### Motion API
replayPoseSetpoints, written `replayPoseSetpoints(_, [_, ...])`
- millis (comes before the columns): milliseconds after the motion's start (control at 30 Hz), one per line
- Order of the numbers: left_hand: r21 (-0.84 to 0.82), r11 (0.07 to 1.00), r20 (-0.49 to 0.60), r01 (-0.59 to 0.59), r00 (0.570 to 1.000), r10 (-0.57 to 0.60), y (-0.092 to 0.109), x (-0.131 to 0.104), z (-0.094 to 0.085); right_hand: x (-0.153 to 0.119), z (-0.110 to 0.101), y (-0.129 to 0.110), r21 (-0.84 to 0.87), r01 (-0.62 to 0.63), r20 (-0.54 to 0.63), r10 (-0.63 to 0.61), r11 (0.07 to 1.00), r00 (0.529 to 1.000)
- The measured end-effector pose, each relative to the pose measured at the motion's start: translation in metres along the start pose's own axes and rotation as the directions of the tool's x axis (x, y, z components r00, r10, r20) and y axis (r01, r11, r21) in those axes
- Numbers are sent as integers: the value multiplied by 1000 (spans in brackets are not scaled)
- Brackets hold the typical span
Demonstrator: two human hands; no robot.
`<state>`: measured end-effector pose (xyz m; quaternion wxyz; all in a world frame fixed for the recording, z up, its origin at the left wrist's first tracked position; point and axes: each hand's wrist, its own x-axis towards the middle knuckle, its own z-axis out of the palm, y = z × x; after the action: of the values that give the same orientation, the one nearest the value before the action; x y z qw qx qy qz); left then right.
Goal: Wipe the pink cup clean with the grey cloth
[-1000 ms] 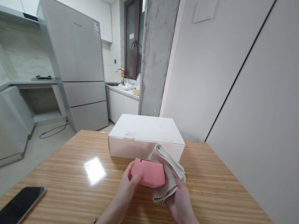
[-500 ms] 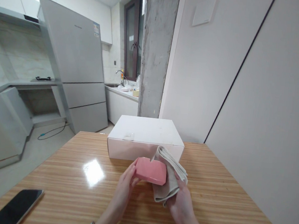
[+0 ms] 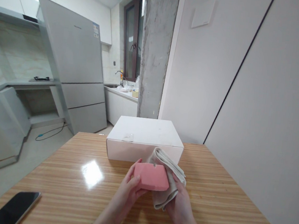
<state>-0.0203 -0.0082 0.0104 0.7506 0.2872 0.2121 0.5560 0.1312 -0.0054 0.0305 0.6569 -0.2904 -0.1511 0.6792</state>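
Note:
My left hand (image 3: 130, 186) is closed on the left end of a pink box-shaped case (image 3: 151, 176), with the thumb on its near face. A small notch shows in the case's upper edge. In my right hand (image 3: 181, 200) is a folded light grey cloth (image 3: 169, 168), gripped at its lower right side. The cloth lies against the right end and back of the case, and some of my right fingers are hidden behind it. Both things are held above the wooden table (image 3: 214, 204).
A white cardboard box (image 3: 142, 152) stands just beyond my hands at the table's far edge. A dark phone (image 3: 13, 207) lies at the near left corner. A fridge (image 3: 78, 54), a sink counter (image 3: 121, 100) and a white wall (image 3: 201, 78) are farther back.
The pink case has tilted and come slightly lower and closer, showing more of its broad face. My left thumb now lies on that face. The cloth has shifted slightly left and down.

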Motion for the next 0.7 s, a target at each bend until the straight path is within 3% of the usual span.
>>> replayPoseSetpoints(167, [67,994,-124,-90,987,98,-1,2,1,-2,3,2,27,2,-29,-1,1000,1000])
replayPoseSetpoints(433, [416,889,-228,-192,924,306,-3,8,-2,-4,3,2,-1,36,-68,-36,999,997])
replayPoseSetpoints(600, [498,848,-222,-179,919,324,2,6,1,-1,-1,4,-25,55,-68,-57,998,996])
replayPoseSetpoints(700, [405,899,-222,-163,937,270,6,7,0,1,-3,-1,-19,72,-74,-73,997,995])
